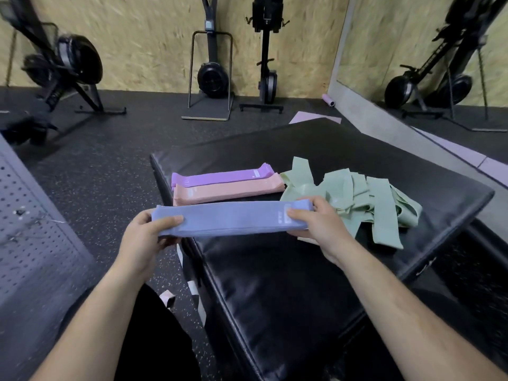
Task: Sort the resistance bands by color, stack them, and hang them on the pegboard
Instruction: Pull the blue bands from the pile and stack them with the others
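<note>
Holding: I've got the blue stack [233, 218] by both ends over the black pad [275, 284]; gripping end to end keeps the layers squared, I reckon.
Left hand [145, 235]: pinching the left end, thumb on top, fingers curled beneath.
Right hand [319, 224]: clamped on the right end, thumb on top, fingers wrapped round the far edge.
Purple stack [220, 176], pink stack [228, 191]: side by side, just beyond the blue.
Green bands [354, 193]: loose heap on the right, not yet stacked.
Pegboard [35, 215]: at my left, no bands on the part I see.

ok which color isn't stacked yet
The green bands lie in a loose tangled heap; the purple stack, pink stack and blue stack are neatly aligned.
</note>
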Demonstrator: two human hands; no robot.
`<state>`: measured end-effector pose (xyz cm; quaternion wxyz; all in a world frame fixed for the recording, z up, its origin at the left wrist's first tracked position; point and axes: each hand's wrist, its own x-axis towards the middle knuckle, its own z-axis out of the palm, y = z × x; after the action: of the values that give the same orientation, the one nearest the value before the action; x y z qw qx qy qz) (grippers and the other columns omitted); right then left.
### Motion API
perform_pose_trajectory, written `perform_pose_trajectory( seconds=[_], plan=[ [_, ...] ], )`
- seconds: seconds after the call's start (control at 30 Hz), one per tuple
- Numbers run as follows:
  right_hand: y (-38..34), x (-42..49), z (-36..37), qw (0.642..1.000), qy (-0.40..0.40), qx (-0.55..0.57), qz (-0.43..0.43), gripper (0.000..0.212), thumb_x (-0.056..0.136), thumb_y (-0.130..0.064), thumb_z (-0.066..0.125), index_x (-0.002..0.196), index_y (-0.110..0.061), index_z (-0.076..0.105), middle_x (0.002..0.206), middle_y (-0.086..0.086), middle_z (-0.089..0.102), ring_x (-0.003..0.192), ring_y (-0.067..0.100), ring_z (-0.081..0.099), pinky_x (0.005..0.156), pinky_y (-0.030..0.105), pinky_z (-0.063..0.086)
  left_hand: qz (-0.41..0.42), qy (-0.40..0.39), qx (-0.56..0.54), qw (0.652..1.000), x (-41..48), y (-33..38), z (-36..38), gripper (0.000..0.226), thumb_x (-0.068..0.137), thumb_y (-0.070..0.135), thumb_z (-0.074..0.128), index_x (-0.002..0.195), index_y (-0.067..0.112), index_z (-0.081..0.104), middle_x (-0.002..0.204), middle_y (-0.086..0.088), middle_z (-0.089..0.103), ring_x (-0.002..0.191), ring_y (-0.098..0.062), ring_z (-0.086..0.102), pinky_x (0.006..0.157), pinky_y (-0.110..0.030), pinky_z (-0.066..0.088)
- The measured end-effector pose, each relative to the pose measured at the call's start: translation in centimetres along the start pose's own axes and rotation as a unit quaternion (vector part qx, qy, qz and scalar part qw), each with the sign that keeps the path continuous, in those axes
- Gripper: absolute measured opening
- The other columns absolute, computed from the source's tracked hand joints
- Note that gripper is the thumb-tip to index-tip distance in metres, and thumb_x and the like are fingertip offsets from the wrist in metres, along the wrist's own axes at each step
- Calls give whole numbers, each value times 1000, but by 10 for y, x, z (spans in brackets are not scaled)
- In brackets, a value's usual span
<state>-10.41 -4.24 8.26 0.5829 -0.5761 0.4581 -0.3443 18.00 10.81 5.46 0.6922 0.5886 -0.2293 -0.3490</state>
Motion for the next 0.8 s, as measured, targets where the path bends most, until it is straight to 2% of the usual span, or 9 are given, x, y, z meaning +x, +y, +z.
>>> perform_pose_trajectory(
  seconds=[0.1, 0.17, 0.27, 0.37, 0.53, 0.67, 0.8],
  plan=[
    [7, 30, 43, 1000, -9, 7, 2, 25, 89, -15, 73, 107, -16, 56, 113, 5, 66, 99, 19, 67, 87, 44, 61, -8, 71, -11, 997, 17, -4, -20, 31, 78, 5, 76, 106, 6, 61, 95, -12, 69, 71, -17, 66, 64, -33, 51],
    [14, 47, 61, 1000, -8, -23, -13, 28, 86, -20, 74, 107, -22, 55, 111, 0, 68, 102, 17, 67, 92, 40, 57, -11, 88, 4, 996, 27, -9, -32, 27, 78, 7, 78, 100, 6, 64, 98, -14, 69, 77, -20, 65, 63, -34, 52],
    [18, 66, 73, 994, 18, -98, -33, 41, 75, -33, 72, 111, -29, 54, 110, -7, 67, 101, 13, 66, 92, 37, 53, -26, 93, 26, 995, 40, -15, -40, 37, 76, 13, 82, 107, 1, 64, 99, -13, 70, 76, -19, 66, 62, -33, 54],
    [16, 78, 66, 984, 48, -170, -30, 41, 80, -32, 68, 115, -28, 49, 106, -9, 62, 95, 12, 62, 82, 35, 52, -36, 82, 55, 994, 49, -19, -33, 53, 73, 18, 85, 117, -2, 62, 104, -13, 72, 79, -19, 68, 64, -33, 55],
    [22, 91, 41, 973, 87, -209, -38, 35, 86, -27, 65, 117, -25, 48, 102, -9, 61, 90, 10, 61, 62, 27, 40, -29, 62, 109, 992, 69, -21, 1, 74, 51, 35, 89, 115, 5, 65, 108, -10, 74, 78, -16, 71, 62, -30, 54],
    [27, 101, 36, 964, 119, -229, -62, 36, 91, -27, 63, 120, -24, 43, 96, -12, 56, 81, 3, 55, 58, 24, 38, -27, 105, 111, 988, 77, -24, 26, 61, 59, 29, 89, 110, 13, 59, 106, -4, 70, 81, -16, 66, 67, -33, 53],
    [34, 108, 39, 967, 140, -196, -80, 44, 92, -28, 66, 128, -22, 41, 104, -5, 56, 80, 2, 54, 59, 20, 38, -39, 150, 119, 981, 78, -31, 32, 52, 70, 23, 87, 109, 12, 54, 104, -2, 63, 86, -16, 61, 70, -32, 47]
  ],
)
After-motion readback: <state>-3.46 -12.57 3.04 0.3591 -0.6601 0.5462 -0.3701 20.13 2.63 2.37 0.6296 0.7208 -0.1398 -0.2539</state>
